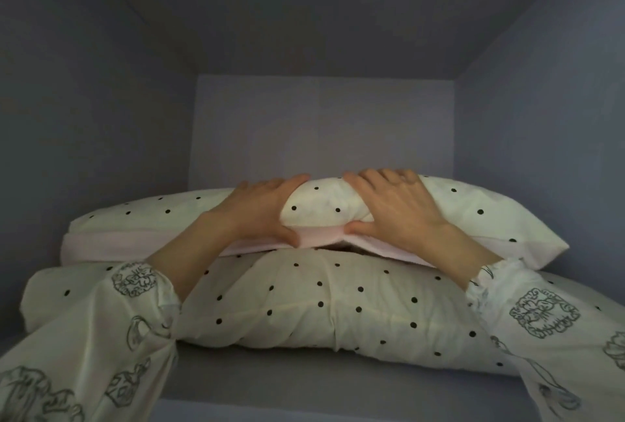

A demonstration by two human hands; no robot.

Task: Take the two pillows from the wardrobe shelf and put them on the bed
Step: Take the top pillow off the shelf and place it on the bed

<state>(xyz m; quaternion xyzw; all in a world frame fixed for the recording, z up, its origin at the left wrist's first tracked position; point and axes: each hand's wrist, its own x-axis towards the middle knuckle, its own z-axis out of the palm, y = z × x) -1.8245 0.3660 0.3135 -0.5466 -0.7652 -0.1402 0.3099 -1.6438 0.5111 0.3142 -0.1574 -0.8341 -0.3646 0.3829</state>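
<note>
Single head cam, no second view to overlap. Sits at the wardrobe shelf (304, 384) opening, about level with it, facing straight in toward the back panel (321, 124). Close range: side walls, ceiling and the shelf's front edge all in frame, wide-angle.

2 pillows (304, 306), 2 hands (260, 212), 2 sleeves (101, 337).
</note>
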